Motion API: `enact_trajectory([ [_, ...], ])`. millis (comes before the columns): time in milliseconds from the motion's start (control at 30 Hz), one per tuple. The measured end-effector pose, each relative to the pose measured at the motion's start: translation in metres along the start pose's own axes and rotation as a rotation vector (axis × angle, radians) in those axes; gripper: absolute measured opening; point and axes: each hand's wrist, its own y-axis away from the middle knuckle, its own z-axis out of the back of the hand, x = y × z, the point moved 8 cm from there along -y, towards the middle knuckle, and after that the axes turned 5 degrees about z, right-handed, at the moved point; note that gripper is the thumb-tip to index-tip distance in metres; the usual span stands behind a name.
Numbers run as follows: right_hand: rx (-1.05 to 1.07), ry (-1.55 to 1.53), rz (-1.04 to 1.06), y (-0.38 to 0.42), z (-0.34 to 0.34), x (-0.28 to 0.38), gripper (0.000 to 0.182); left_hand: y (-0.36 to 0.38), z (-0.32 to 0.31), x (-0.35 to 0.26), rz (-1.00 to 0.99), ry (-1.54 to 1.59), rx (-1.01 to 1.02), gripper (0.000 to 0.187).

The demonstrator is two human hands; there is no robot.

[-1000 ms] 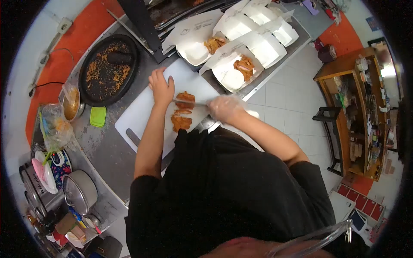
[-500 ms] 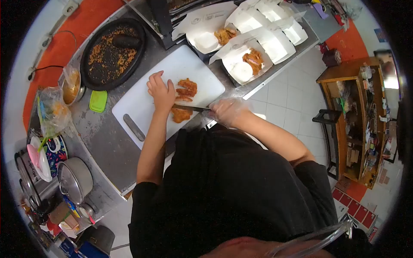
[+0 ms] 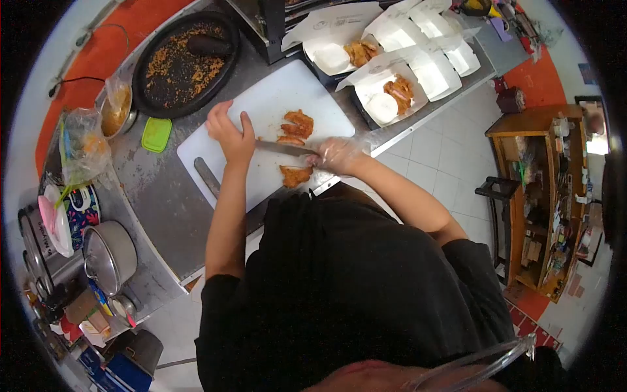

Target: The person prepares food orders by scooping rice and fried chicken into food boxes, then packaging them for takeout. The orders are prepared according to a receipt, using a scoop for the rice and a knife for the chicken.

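Since the earlier frames the knife (image 3: 282, 147) has come nearer the person: a second ago its blade lay between the far slices, half a second ago it was just beyond the near piece, and now it lies across the white cutting board (image 3: 261, 104) with two groups of fried cutlet apart on either side. The far slices (image 3: 295, 125) sit just beyond the blade; the near piece (image 3: 295, 175) lies alone on the near side, close to the board's edge. The whole view has also swung, so the board and surface (image 3: 147, 189) sit farther up and to the left than before.

The right hand (image 3: 336, 157), in a thin clear glove, has its grip closed around the knife handle, which the glove and fingers hide completely. The left hand (image 3: 228, 134) rests bare on the board at the blade's tip, fingers curled down; whether they press on the blade or on the board beside it cannot be told, and nothing shows held in them.

A second, dark utensil (image 3: 208, 178) lies on the board's left end; its shape is hard to make out. Beyond the board stand open white boxes (image 3: 385, 98), some holding rice and cutlet, and a black round tray (image 3: 183, 65) of crumbs. The person's dark shirt covers the near edge of the surface.
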Motion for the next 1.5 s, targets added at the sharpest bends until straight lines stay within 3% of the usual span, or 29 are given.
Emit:
enact_trajectory([
  [133, -0.085, -0.199, 0.027, 0.013, 0.014, -0.001, 0.044, 0.034, 0.036, -0.023, 0.077, 0.117, -0.019, 0.037],
  [200, -0.074, -0.121, 0.101, 0.015, 0.008, 0.009, 0.047, 0.058, 0.047, -0.025, 0.051, 0.141, -0.024, 0.037],
  [400, 0.147, -0.006, -0.034, -0.009, -0.016, 0.027, 0.041, 0.079, 0.079, 0.003, 0.174, 0.157, -0.134, 0.033],
  [533, 0.206, -0.143, 0.077, -0.04, -0.016, 0.024, 0.042, 0.07, 0.091, 0.013, 0.203, 0.176, -0.189, 0.03],
  [667, -0.026, -0.152, 0.128, -0.065, 0.001, 0.018, 0.046, 0.058, 0.083, 0.006, 0.197, 0.126, -0.138, 0.03],
  [733, -0.029, -0.15, 0.096, -0.063, 0.002, 0.015, 0.047, 0.059, 0.081, 0.005, 0.201, 0.13, -0.12, 0.029],
  [800, -0.123, -0.176, 0.111, -0.053, 0.006, 0.009, 0.047, 0.066, 0.061, -0.009, 0.033, 0.086, 0.123, 0.026],
  [833, -0.122, -0.176, 0.108, -0.048, 0.006, 0.006, 0.047, 0.074, 0.051, -0.006, 0.033, 0.089, 0.125, 0.026],
  [900, -0.142, -0.244, 0.037, -0.033, 0.011, -0.003, 0.047, 0.129, -0.022, 0.037, 0.514, -0.042, 0.797, 0.03],
  [933, -0.139, -0.245, 0.033, -0.027, 0.014, -0.005, 0.047, 0.14, -0.028, 0.039, 0.516, -0.04, 0.801, 0.03],
  [1000, -0.137, -0.322, -0.007, -0.015, 0.02, -0.011, 0.047, 0.13, -0.006, -0.013, -0.181, -0.132, 0.385, 0.036],
  [1133, -0.216, -0.35, 0.007, -0.006, 0.016, -0.025, 0.045, 0.102, 0.001, -0.011, -0.087, -0.117, 0.321, 0.038],
  [1233, -0.278, -0.413, 0.055, -0.001, 0.024, -0.013, 0.039, 0.081, 0.008, -0.011, -0.021, -0.056, 0.395, 0.035],
  [1300, -0.071, -0.26, -0.166, 0.015, 0.028, 0.004, 0.034, 0.068, 0.026, -0.009, 0.021, 0.07, 0.211, 0.035],
  [1333, -0.071, -0.267, -0.169, 0.02, 0.026, 0.01, 0.034, 0.062, 0.026, -0.01, 0.018, 0.069, 0.217, 0.035],
  [1400, 0.04, -0.156, -0.228, 0.03, 0.012, 0.016, 0.035, 0.036, 0.033, -0.012, 0.013, 0.021, 0.021, 0.031],
  [1433, -0.071, -0.17, -0.114, 0.029, -0.001, 0.013, 0.034, 0.019, 0.026, -0.019, -0.031, 0.049, 0.055, 0.028],
  [1500, -0.019, -0.124, -0.132, 0.028, -0.021, 0.009, 0.033, -0.004, -0.002, -0.023, -0.078, 0.082, 0.091, 0.025],
])
